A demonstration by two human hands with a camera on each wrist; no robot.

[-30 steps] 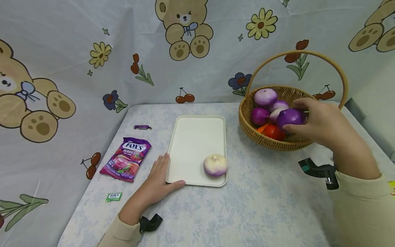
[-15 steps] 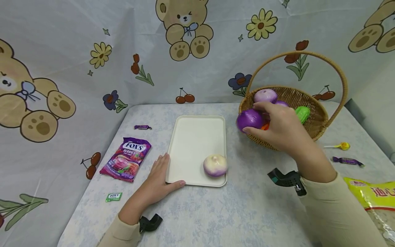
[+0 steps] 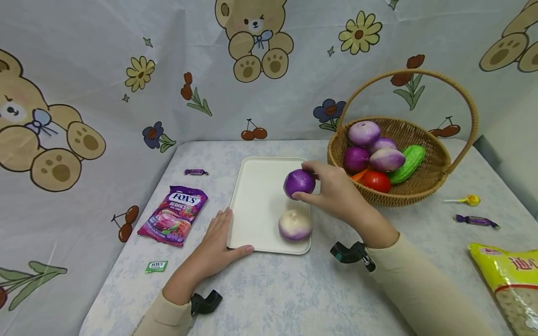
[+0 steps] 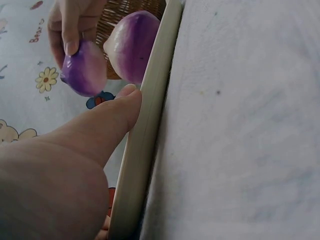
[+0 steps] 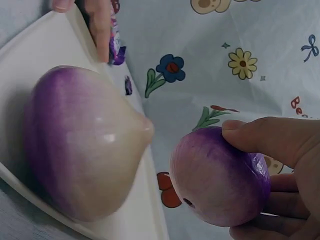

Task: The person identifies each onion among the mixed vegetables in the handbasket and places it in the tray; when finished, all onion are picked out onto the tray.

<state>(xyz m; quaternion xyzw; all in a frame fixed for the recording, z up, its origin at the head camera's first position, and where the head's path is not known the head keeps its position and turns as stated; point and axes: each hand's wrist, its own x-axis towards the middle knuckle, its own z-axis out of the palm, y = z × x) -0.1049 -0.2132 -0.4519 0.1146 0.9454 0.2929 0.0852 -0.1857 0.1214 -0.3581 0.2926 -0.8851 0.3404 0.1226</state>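
Observation:
My right hand [image 3: 338, 191] pinches a purple onion [image 3: 299, 184] between thumb and fingers, above the right side of the white tray [image 3: 256, 200]. In the right wrist view the held onion [image 5: 220, 177] shows a pale side with a small dark spot. A white and purple onion [image 3: 295, 225] sits in the tray's near right corner. My left hand [image 3: 216, 240] rests at the tray's near left corner, fingers straight along its left side and thumb on the near rim. The left wrist view shows that thumb [image 4: 107, 117] against the tray's edge [image 4: 150, 115].
A wicker basket [image 3: 437, 179] at the back right holds several onions, a tomato [image 3: 376, 181] and a green cucumber [image 3: 409, 163]. Left of the tray lie a purple candy bag [image 3: 174, 214] and small wrapped candies. A lollipop [image 3: 470, 200], a candy [image 3: 477, 221] and a yellow bag [image 3: 510, 275] lie at right.
My right hand has carried the purple onion leftward out of the basket and over the tray. The left hand has stayed at the tray's corner.

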